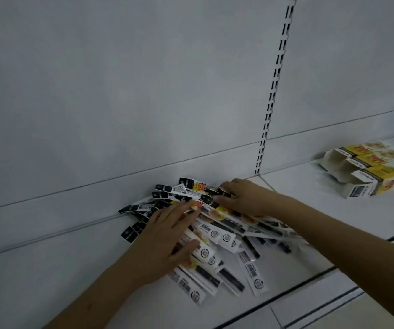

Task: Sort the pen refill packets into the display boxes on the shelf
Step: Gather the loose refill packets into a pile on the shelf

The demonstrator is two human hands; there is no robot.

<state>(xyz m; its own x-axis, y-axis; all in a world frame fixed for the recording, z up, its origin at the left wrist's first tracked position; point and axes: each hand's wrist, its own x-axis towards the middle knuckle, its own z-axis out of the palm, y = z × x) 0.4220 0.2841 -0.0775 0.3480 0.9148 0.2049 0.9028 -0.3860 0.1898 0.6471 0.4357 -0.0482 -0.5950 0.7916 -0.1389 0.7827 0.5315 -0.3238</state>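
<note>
Left hand [167,236] lies flat on the refill packets [215,233]; right hand [245,198] pinches some. Slippery packets could slide off the shelf [310,210] edge, far from the display boxes [369,167].

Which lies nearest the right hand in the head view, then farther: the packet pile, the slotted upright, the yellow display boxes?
1. Packet pile: under the right hand, touching.
2. Slotted upright: its foot just behind the hand.
3. Yellow display boxes: far right on the shelf.
</note>
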